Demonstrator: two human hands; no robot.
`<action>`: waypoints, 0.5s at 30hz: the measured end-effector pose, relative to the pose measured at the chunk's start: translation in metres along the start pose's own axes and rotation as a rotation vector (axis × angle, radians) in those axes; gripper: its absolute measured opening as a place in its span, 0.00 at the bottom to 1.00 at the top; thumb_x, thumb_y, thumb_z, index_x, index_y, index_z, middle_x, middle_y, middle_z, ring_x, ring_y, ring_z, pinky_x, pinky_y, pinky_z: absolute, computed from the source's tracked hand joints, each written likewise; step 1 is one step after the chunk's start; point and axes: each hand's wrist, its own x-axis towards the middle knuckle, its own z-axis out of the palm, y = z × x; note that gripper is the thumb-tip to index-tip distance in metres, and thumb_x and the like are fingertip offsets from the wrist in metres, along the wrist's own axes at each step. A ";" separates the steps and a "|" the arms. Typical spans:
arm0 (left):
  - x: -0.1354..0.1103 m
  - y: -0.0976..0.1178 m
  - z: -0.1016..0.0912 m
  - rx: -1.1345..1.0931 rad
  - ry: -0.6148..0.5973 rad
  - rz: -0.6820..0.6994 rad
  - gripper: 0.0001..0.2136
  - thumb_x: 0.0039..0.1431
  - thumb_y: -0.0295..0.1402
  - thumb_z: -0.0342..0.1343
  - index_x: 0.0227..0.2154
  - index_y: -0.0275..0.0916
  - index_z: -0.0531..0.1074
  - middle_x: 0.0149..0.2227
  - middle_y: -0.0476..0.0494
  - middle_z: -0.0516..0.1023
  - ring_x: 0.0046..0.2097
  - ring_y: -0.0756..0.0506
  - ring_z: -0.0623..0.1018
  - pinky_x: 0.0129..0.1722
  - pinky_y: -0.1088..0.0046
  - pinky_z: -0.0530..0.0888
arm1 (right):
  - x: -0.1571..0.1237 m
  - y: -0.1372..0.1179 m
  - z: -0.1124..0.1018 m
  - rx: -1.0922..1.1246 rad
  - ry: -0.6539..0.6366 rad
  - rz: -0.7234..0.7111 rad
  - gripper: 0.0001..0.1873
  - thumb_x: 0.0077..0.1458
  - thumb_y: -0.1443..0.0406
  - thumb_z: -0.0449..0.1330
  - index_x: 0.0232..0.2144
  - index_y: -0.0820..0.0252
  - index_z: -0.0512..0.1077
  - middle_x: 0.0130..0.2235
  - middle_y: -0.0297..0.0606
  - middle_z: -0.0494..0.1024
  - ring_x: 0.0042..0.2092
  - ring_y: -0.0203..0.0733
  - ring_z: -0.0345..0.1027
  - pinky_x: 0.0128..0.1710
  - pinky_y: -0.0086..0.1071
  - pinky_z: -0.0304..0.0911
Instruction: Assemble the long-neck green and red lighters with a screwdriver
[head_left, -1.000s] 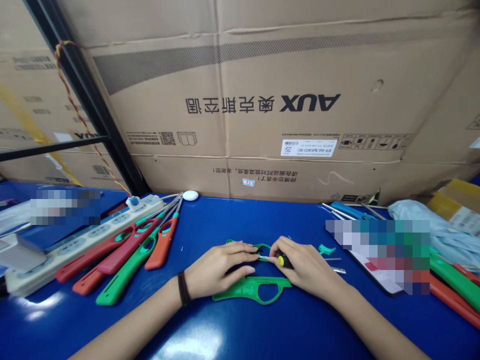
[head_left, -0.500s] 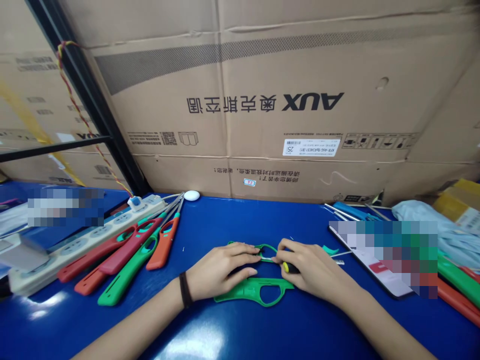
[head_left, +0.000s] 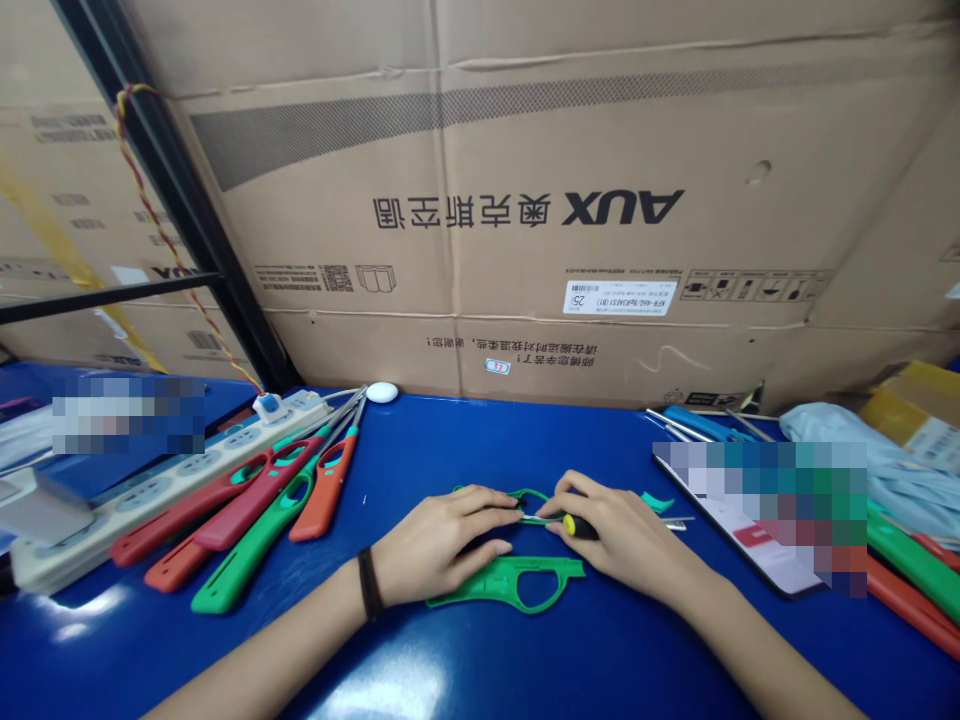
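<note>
My left hand lies over the far green lighter casing half, its fingertips pressing on that half beside the finger loop. My right hand has its fingertips pinched at the same casing, by a thin pale part too small to name. Tucked in the right palm is a screwdriver with a yellow and black handle; a thin metal shaft shows beyond that hand on the right. Nearer me lies the second green casing half, inner side up, partly under my left thumb. A green trigger piece rests right of my right hand.
To the left, several red, green and orange lighters lean against a white power strip. A white oval object sits by the cardboard wall. On the right are a phone-like flat item and a pale blue cloth.
My right fingertips have shifted slightly at the far casing half. The metal shaft behind my right hand has swung a little nearer to me. My left hand stays almost in place.
</note>
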 end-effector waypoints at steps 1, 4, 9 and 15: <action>0.000 0.000 0.000 0.002 -0.002 0.000 0.16 0.66 0.36 0.46 0.54 0.43 0.65 0.55 0.43 0.69 0.54 0.44 0.70 0.53 0.66 0.69 | 0.000 0.000 0.000 -0.005 0.001 -0.009 0.12 0.59 0.68 0.53 0.41 0.50 0.73 0.41 0.32 0.72 0.28 0.33 0.68 0.27 0.28 0.58; -0.001 0.000 0.000 0.007 -0.008 -0.003 0.15 0.66 0.34 0.46 0.54 0.44 0.65 0.55 0.44 0.69 0.54 0.45 0.70 0.53 0.67 0.69 | 0.001 0.000 0.001 -0.035 -0.001 -0.040 0.12 0.58 0.70 0.54 0.41 0.50 0.73 0.41 0.32 0.72 0.29 0.34 0.69 0.27 0.27 0.58; 0.000 0.002 0.001 0.026 0.007 0.003 0.15 0.66 0.33 0.46 0.54 0.44 0.65 0.53 0.44 0.70 0.53 0.45 0.71 0.51 0.67 0.70 | 0.002 -0.002 0.000 -0.098 -0.020 -0.082 0.14 0.54 0.74 0.55 0.37 0.51 0.74 0.40 0.32 0.73 0.30 0.35 0.69 0.26 0.27 0.56; 0.005 0.003 0.008 0.077 0.109 -0.048 0.11 0.66 0.32 0.46 0.45 0.44 0.72 0.46 0.47 0.74 0.45 0.47 0.74 0.43 0.73 0.72 | 0.002 -0.008 -0.002 -0.116 -0.052 -0.082 0.10 0.51 0.74 0.58 0.30 0.54 0.73 0.39 0.32 0.73 0.28 0.34 0.69 0.24 0.27 0.54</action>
